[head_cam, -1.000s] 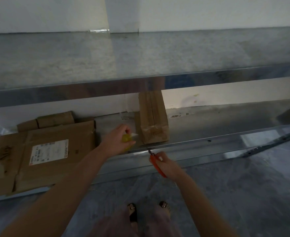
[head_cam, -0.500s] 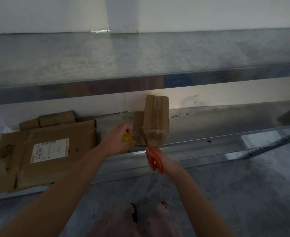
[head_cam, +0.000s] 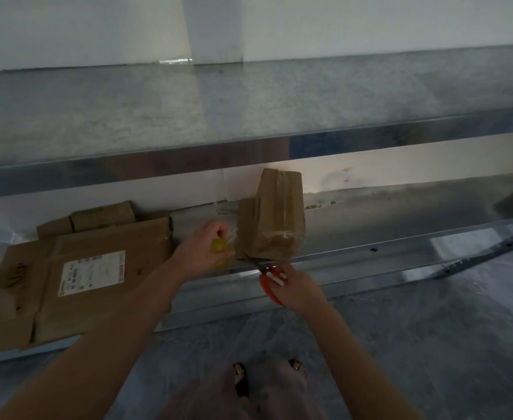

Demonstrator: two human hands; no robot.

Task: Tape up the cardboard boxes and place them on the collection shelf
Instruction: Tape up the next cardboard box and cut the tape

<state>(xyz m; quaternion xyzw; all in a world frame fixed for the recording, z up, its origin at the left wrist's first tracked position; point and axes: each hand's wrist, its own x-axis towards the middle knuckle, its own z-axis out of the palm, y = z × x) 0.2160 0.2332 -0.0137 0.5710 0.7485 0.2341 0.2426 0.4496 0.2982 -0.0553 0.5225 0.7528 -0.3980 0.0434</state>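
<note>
A small brown cardboard box (head_cam: 276, 216), wrapped in clear tape, stands tilted on the lower metal shelf (head_cam: 370, 225). My left hand (head_cam: 202, 253) grips a yellow tape roll (head_cam: 219, 247) just left of the box, with a clear strip of tape stretched to the box's lower left corner. My right hand (head_cam: 294, 287) holds orange-handled scissors (head_cam: 264, 269) below the box. Their blades point up and left at the tape by the box's bottom edge.
Flattened cardboard boxes (head_cam: 76, 277), one with a white label, lie on the lower shelf at the left. An upper metal shelf (head_cam: 249, 101) overhangs the work area. The shelf's front rail (head_cam: 400, 256) runs between me and the box. Grey floor and my feet (head_cam: 267, 377) lie below.
The box has tipped further up on the shelf. My right hand with the scissors dropped and moved right, blades now at the box's lower edge. My left hand stayed in place.
</note>
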